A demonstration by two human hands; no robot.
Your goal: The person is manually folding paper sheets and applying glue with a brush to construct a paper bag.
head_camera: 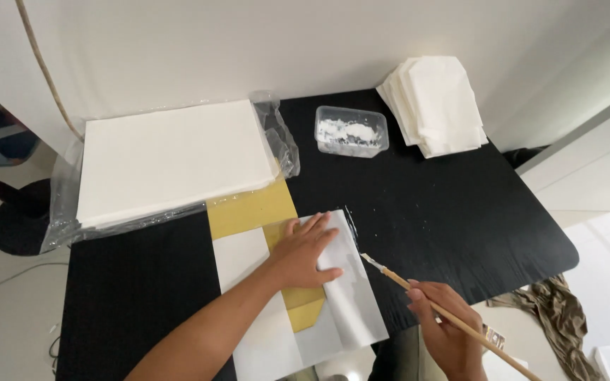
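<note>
Nearest the lens, at lower right of the frame: right hand [447, 330], fingers clenched around one long thin wooden brush [438, 308]. Long axis of that brush diagonal, handle running off toward the lower right corner, pale paste-tipped head pointing up-left and ending just beside the right edge of the folded white paper sheet [340, 293]. Left hand [305, 252], lower centre, pressed flat and palm down with fingers spread, grasping nothing, resting on the fold where white flap meets gold.

Counted: two hands, one brush, one white sheet folded over one mustard-gold paper panel [251, 209], gold showing above and beneath the palm. One thick stack of blank white paper [171, 156] at upper left, lying in one opened clear plastic wrapper [282, 137]. One clear rectangular plastic tub of white paste [351, 130] at upper centre. One pile of folded white paper pieces [435, 104] at upper right, count within the pile impossible to tell.

All resting on one black wood-grain tabletop with rounded corners [460, 219], flecked with white smears near the sheet. White wall behind. One crumpled olive-brown cloth [555, 310] on the pale floor at lower right.
</note>
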